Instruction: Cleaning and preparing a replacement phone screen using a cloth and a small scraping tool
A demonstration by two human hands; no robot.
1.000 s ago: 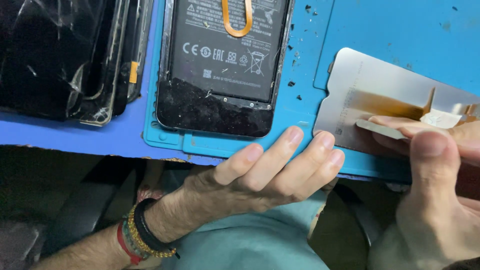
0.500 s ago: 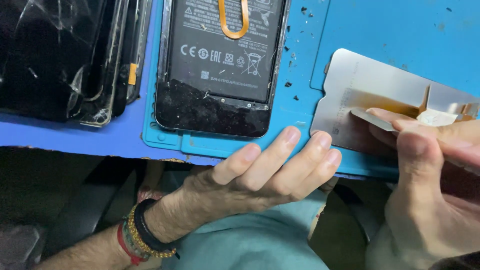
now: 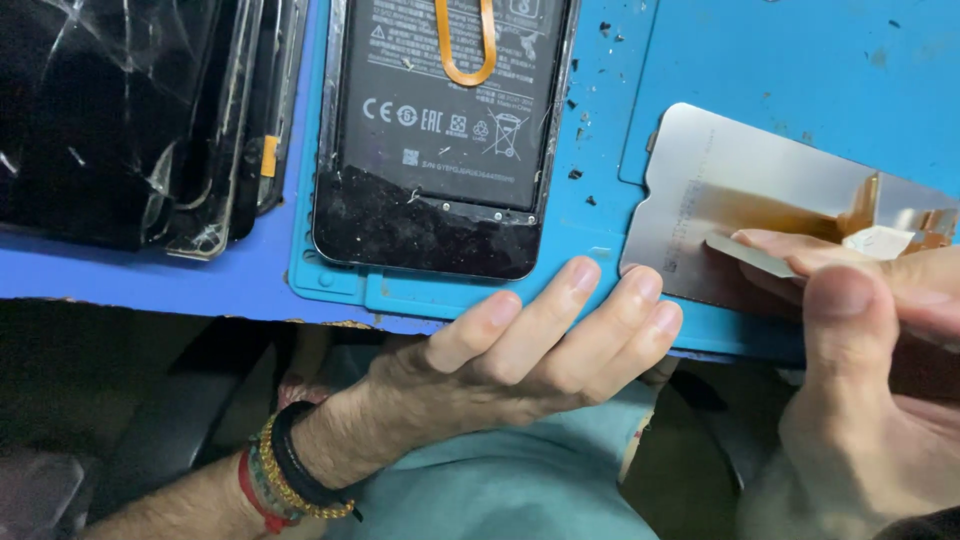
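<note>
My left hand (image 3: pixel 520 355) rests on the front edge of a blue work mat (image 3: pixel 610 150), fingers stretched toward a silver screen panel (image 3: pixel 720 190), its fingertips at the panel's near corner. My right hand (image 3: pixel 870 330) pinches a thin pale strip (image 3: pixel 750 255) against the panel's lower part. An orange flex cable (image 3: pixel 865 205) with a white tab lies on the panel's right end. An opened phone (image 3: pixel 440 130) with a black battery and an orange loop lies on the mat to the left.
A stack of cracked black screens (image 3: pixel 130 110) sits at the left on the blue table (image 3: pixel 150 280). Small dark glass crumbs dot the mat beside the phone. Below the table edge are my teal shirt (image 3: pixel 520 490) and wrist bands (image 3: pixel 285 480).
My right hand has drawn the thin strip a little leftward along the silver panel. My left hand has stayed on the mat's edge.
</note>
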